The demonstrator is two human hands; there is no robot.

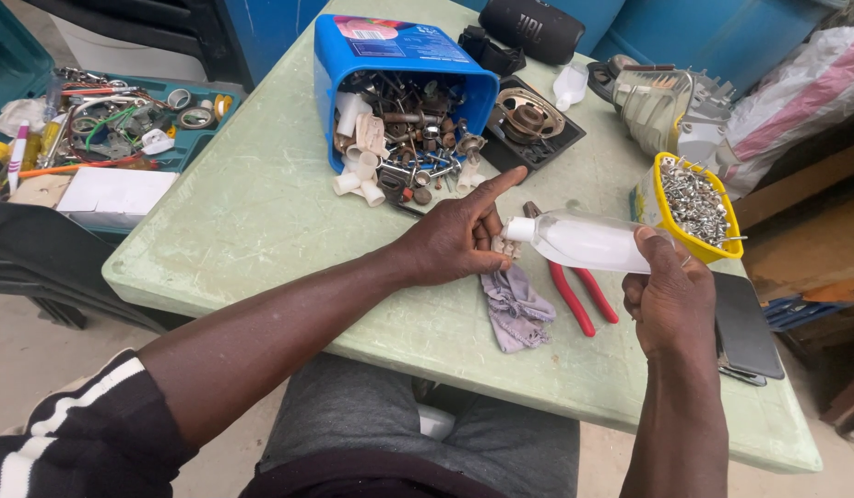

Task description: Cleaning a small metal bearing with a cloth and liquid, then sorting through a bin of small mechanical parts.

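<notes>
The right hand [671, 300] grips a clear plastic bottle [584, 242] by its base, holding it on its side above the green counter [261, 212] with its white cap pointing left. The left hand [455, 242] meets that cap, forefinger stretched out toward the far right and the other fingers curled around a small pale part. Just near of them lie a grey cloth [517, 309] and red-handled pliers [579, 290]; a tipped blue box [399, 88] of hardware sits farther off.
</notes>
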